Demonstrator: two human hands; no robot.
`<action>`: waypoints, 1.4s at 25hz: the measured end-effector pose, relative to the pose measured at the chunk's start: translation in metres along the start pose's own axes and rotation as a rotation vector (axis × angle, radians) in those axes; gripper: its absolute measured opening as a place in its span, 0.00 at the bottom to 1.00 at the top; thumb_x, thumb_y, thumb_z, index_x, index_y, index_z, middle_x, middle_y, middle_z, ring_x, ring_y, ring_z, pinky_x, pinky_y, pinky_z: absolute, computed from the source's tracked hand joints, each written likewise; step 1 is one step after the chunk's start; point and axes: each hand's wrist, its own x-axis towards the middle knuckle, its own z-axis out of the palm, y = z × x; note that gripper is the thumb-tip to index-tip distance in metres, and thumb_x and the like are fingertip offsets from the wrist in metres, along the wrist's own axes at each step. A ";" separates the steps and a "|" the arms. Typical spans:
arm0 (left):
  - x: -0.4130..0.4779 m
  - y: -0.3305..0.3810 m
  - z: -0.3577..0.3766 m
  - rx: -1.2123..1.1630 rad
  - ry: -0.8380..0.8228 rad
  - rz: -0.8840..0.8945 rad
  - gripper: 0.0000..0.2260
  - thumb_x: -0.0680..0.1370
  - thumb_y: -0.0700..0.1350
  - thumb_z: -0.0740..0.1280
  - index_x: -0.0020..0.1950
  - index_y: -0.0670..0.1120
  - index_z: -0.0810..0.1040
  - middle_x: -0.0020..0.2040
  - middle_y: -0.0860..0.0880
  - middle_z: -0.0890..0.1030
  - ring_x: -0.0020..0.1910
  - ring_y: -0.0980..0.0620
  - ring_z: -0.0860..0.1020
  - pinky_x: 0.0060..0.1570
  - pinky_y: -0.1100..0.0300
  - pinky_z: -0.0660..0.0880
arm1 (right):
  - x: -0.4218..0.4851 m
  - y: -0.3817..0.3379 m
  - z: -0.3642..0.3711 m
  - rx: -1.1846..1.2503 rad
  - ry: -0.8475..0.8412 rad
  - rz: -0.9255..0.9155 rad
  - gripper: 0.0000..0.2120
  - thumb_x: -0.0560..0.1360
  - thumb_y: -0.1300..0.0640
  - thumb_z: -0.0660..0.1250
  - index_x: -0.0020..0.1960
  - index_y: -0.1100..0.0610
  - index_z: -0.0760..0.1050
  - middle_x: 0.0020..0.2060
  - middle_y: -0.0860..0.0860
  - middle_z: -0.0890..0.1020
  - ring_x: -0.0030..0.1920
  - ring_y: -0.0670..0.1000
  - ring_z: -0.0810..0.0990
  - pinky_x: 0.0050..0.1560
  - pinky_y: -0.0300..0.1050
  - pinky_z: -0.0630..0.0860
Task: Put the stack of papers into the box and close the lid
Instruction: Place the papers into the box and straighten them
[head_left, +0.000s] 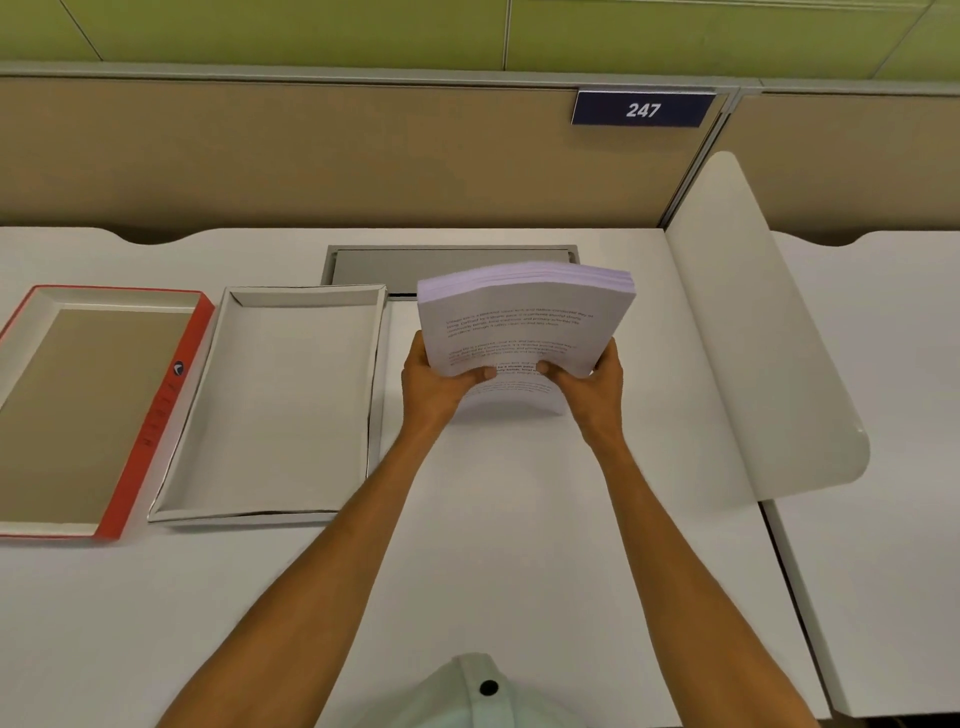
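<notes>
The stack of papers (524, 317) sits right of centre in the frame, lifted at its far end and tilted toward the person, its top sheet carrying a few blocks of printed text too blurred to read. Its near edge bows down to the white desk (493, 545), where a sheet or two curl under. The left hand (436, 387) grips the stack's lower left corner, thumb pressed on the top page and fingers tucked beneath. The right hand (589, 382) does the same at the lower right corner, thumb on top, fingers wrapped under the edge. Both bare forearms reach up from the bottom of the frame.

Just left of the papers lies the open box (270, 405), a shallow white tray, close to the left hand but not touching it. Further left, touching or nearly touching the box, the lid (156, 415) lies upside down, red-sided with a brown inside.

Behind the papers a grey cable flap (447, 262) is set into the desk. A white divider panel (753, 322) stands at the right, and a dark number plate (643, 109) reading 247 hangs on the tan partition at upper right.
</notes>
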 end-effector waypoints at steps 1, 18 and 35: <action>0.000 0.001 -0.002 0.001 -0.025 0.011 0.38 0.59 0.49 0.84 0.66 0.47 0.74 0.58 0.47 0.82 0.57 0.47 0.82 0.52 0.50 0.83 | 0.001 -0.001 -0.002 0.004 -0.028 -0.004 0.36 0.62 0.53 0.82 0.65 0.49 0.68 0.57 0.48 0.79 0.58 0.50 0.79 0.55 0.48 0.82; 0.011 0.022 0.002 -0.049 -0.002 -0.060 0.24 0.63 0.42 0.83 0.56 0.43 0.82 0.50 0.49 0.85 0.49 0.48 0.85 0.44 0.54 0.85 | -0.007 -0.027 0.026 0.012 0.177 0.065 0.32 0.62 0.59 0.81 0.62 0.57 0.70 0.51 0.48 0.79 0.48 0.43 0.79 0.41 0.28 0.79; 0.047 0.054 -0.071 0.350 -0.075 -0.207 0.28 0.65 0.50 0.82 0.61 0.42 0.79 0.60 0.43 0.83 0.53 0.42 0.83 0.52 0.45 0.82 | -0.003 -0.067 0.076 -0.363 -0.054 0.270 0.28 0.60 0.49 0.82 0.52 0.61 0.75 0.53 0.56 0.83 0.50 0.57 0.84 0.51 0.53 0.82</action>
